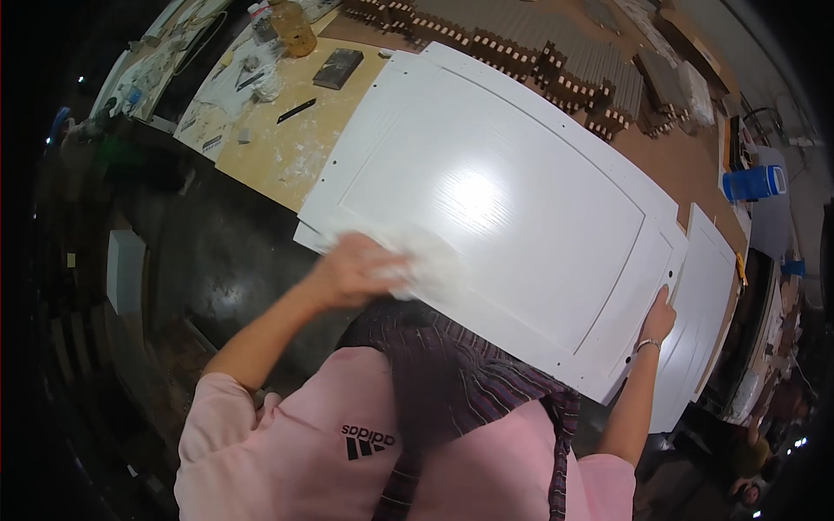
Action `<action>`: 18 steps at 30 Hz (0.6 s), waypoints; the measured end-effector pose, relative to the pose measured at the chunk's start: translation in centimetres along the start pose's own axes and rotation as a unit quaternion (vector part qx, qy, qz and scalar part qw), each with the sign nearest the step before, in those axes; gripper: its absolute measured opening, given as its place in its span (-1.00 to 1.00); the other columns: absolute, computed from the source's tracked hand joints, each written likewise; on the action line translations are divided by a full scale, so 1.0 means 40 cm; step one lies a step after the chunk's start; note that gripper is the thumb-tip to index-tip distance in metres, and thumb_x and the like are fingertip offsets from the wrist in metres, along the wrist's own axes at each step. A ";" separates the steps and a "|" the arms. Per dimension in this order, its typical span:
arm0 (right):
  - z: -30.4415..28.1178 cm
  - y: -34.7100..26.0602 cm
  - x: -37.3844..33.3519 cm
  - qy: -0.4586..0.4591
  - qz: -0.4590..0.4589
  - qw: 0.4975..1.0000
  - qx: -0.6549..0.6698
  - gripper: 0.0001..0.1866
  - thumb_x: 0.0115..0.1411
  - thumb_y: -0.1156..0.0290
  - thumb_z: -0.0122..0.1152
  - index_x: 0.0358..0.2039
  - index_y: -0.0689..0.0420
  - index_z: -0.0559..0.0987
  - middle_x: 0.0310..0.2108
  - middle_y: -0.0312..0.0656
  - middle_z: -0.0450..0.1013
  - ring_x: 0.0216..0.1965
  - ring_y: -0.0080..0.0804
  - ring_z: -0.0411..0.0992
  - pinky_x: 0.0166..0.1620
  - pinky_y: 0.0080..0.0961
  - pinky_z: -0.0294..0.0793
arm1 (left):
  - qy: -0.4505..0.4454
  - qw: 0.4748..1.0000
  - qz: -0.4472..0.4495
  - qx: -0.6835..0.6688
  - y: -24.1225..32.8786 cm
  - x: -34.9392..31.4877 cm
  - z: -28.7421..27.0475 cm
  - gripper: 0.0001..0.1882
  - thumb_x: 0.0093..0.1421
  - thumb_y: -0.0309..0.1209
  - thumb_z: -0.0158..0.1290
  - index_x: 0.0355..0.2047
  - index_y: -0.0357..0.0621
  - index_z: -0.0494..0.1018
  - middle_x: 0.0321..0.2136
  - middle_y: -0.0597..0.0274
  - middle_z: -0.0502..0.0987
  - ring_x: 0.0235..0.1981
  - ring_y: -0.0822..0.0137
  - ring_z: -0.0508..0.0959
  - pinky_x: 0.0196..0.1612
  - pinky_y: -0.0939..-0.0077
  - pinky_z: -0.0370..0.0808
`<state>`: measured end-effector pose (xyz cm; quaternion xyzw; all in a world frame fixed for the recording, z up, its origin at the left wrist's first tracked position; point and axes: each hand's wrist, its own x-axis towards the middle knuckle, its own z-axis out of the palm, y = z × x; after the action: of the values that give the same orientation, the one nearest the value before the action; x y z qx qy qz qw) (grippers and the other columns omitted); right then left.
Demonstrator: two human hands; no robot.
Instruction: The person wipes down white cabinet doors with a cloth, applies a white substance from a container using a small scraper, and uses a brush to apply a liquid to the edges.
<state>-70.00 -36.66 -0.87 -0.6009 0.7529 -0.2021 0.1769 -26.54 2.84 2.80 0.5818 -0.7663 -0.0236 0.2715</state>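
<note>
White cloth point(427, 262) is held bunched by the left hand point(358, 269) against the white panel point(530, 208) at eight o'clock, its four-o'clock edge gripped by the right hand point(659, 316), apparently for steadiness.

The panel point(512, 243) is white, dotted with dark holes point(671, 274) along its rim, a faint streaky grain showing in its gleam; the cloth point(430, 260) is white too. The shirt point(304, 404) is pink with a black print point(368, 443), the apron point(508, 378) dark purple with thin stripes. The tabletop point(291, 156) is yellowish tan smeared white, the jug point(749, 183) blue
</note>
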 end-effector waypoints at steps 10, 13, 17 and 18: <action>-0.009 -0.031 -0.030 -0.023 0.016 0.998 0.062 -0.31 0.23 -0.14 0.05 -0.65 0.34 0.51 -0.65 -0.12 0.46 -0.58 -0.30 0.41 -0.42 -0.31 0.41 | 0.079 0.984 -0.129 0.098 0.009 0.011 -0.093 -0.71 0.00 -0.40 0.21 -0.21 0.07 0.63 -0.25 0.17 0.60 -0.27 0.10 0.54 -0.16 0.23 0.46; -0.010 -0.022 -0.024 -0.022 0.020 0.997 0.072 -0.31 0.22 -0.14 0.06 -0.67 0.32 0.48 -0.66 -0.14 0.43 -0.59 -0.32 0.38 -0.43 -0.32 0.40 | 0.095 0.930 -0.263 0.238 -0.099 -0.077 -0.118 -0.78 0.02 -0.35 0.21 -0.27 0.03 0.62 -0.22 0.21 0.60 -0.27 0.14 0.55 -0.14 0.23 0.46; -0.003 -0.025 -0.024 -0.037 0.014 0.998 0.058 -0.31 0.22 -0.14 0.06 -0.69 0.32 0.47 -0.68 -0.15 0.41 -0.61 -0.32 0.36 -0.44 -0.32 0.39 | 0.197 0.836 -0.437 0.266 -0.215 -0.176 -0.223 -0.71 0.00 -0.32 0.23 -0.23 -0.08 0.59 -0.27 0.17 0.56 -0.21 0.08 0.52 -0.08 0.24 0.43; -0.008 -0.016 -0.022 -0.034 0.014 0.998 0.055 -0.30 0.22 -0.15 0.06 -0.69 0.33 0.47 -0.68 -0.15 0.41 -0.61 -0.31 0.36 -0.44 -0.31 0.39 | 0.216 0.834 -0.445 0.243 -0.214 -0.157 -0.237 -0.68 -0.01 -0.32 0.24 -0.22 -0.12 0.57 -0.29 0.16 0.55 -0.18 0.06 0.50 -0.06 0.25 0.43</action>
<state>-69.44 -35.89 -0.22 -0.5862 0.7426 -0.2201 0.2378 -13.69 8.43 5.41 0.8976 -0.3276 0.1712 0.2402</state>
